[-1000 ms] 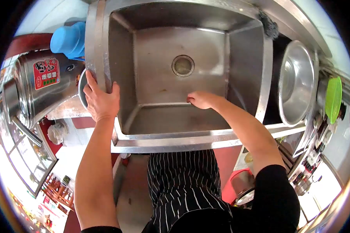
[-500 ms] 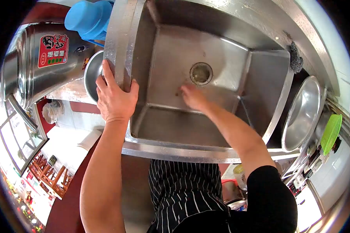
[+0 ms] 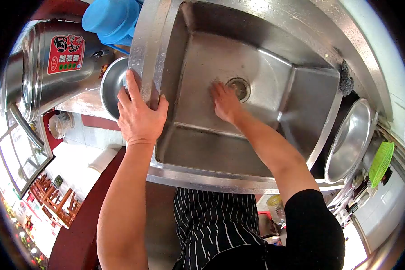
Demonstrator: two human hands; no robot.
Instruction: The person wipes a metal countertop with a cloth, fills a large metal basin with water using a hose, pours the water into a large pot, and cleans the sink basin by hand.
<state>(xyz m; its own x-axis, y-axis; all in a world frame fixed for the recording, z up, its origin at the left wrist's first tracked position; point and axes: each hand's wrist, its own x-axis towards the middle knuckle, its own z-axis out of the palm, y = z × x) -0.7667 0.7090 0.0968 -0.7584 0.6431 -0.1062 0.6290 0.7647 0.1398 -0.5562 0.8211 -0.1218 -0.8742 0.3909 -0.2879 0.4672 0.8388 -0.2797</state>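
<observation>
A stainless steel sink (image 3: 211, 49) fills the middle of the view, with a round drain (image 3: 238, 90) in its floor. My left hand (image 3: 141, 117) lies on the sink's left rim with its fingers spread, holding nothing. Down in the basin, my right hand (image 3: 227, 102) has its fingers stretched onto the sink floor just left of the drain. The fingertips are slightly blurred, and no object shows in them. Small dark specks lie by the fingertips. Beside my left fingers, a metal bowl (image 3: 112, 87) is partly hidden behind the rim.
Left of the sink stand a blue plastic container (image 3: 108, 20) and a large steel drum (image 3: 72, 67) with a red label. A steel wool scrubber (image 3: 345, 78) sits on the right rim. Farther right are a metal basin (image 3: 348, 141) and a green basket (image 3: 381, 164).
My right hand has moved up and slightly across the sink floor, with its fingers now extended beside the drain. My left hand stays on the rim. The view has shifted a little.
</observation>
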